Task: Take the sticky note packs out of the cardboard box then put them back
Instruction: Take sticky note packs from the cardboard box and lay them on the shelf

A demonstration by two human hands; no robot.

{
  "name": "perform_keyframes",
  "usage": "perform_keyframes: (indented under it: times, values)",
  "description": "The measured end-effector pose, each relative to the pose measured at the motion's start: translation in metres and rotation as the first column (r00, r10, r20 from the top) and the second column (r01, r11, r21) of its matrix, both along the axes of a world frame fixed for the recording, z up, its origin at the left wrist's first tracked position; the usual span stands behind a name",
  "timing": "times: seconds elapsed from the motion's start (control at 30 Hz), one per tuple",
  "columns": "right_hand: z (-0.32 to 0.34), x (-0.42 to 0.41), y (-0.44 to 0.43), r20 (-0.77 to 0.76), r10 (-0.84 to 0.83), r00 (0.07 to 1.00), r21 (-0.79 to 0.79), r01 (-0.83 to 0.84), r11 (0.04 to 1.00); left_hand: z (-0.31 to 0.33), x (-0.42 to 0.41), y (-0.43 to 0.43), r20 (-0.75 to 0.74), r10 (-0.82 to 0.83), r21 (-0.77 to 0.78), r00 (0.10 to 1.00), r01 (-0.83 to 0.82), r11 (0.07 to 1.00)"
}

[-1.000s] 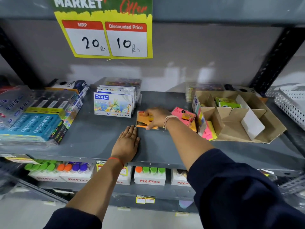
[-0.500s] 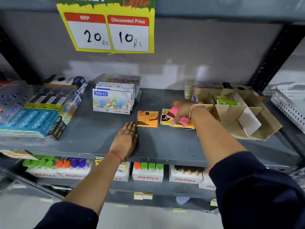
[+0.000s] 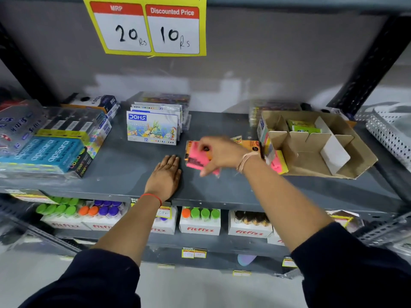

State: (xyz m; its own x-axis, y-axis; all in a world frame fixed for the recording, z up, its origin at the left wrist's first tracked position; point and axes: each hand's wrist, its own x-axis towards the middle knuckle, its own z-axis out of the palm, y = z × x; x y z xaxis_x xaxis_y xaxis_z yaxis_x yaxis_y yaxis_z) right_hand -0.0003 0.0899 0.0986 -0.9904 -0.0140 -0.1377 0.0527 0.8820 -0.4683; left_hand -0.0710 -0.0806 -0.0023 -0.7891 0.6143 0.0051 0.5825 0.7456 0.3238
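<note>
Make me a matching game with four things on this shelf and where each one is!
Things:
1. pink sticky note pack
2. green pack
3. left hand
4. DOMS box

Places:
A. flat on the shelf
B. inside the cardboard box
C. in the right hand
D. standing upright behind the left hand

Pairs: 1-C, 2-B, 3-A, 4-D

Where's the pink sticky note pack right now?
The pink sticky note pack is in the right hand, over the shelf centre, left of the cardboard box.

Right hand (image 3: pixel 219 152) grips pink sticky note pack (image 3: pixel 196 157) over shelf (image 3: pixel 124 172); left hand (image 3: pixel 165 175) flat on shelf.
</note>
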Motion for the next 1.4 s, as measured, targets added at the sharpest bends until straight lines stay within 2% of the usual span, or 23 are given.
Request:
perform_keyframes:
  times: [0.13,0.3,0.53,0.97,1.1,1.17,1.27,1.33,1.4]
  values:
    - [-0.034,-0.002,-0.024,0.09,0.08,0.993,0.098,-0.089,0.991,0.0,-0.001,0.0,0.03,0.009,-0.001,1.0,-0.009,1.0]
    - [-0.046,-0.001,-0.016,0.111,0.055,0.992,0.064,-0.063,0.996,0.0,-0.001,0.002,0.026,0.024,-0.033,0.999,-0.024,0.999]
    - [-0.052,0.002,-0.014,0.046,0.083,0.995,0.108,-0.087,0.99,0.001,-0.001,0.003,0.02,0.028,-0.053,0.999,-0.027,0.998]
    - [-0.055,0.006,-0.016,0.036,0.074,0.997,0.048,-0.076,0.996,0.003,0.001,0.004,0.024,0.037,-0.045,0.999,-0.036,0.998]
    - [-0.034,-0.002,0.01,-0.059,0.006,0.998,0.082,-0.001,0.997,0.0,-0.001,0.003,0.013,0.034,-0.041,0.999,-0.034,0.999]
    - [-0.021,-0.014,0.034,0.002,-0.055,0.998,0.199,0.054,0.979,-0.001,-0.001,0.003,0.009,0.034,-0.042,0.999,-0.033,0.999]
    - [-0.014,-0.032,0.056,0.171,-0.109,0.979,0.4,0.032,0.916,-0.001,-0.001,0.002,0.001,0.027,-0.04,1.0,-0.027,0.999]
    - [-0.018,-0.036,0.06,0.233,-0.117,0.965,0.396,0.016,0.918,-0.001,-0.002,0.001,0.0,0.025,-0.031,1.0,-0.025,0.999]
    - [-0.022,-0.038,0.062,0.227,-0.131,0.965,0.362,0.041,0.931,-0.001,-0.001,0.001,0.003,0.026,-0.027,1.0,-0.026,0.999]
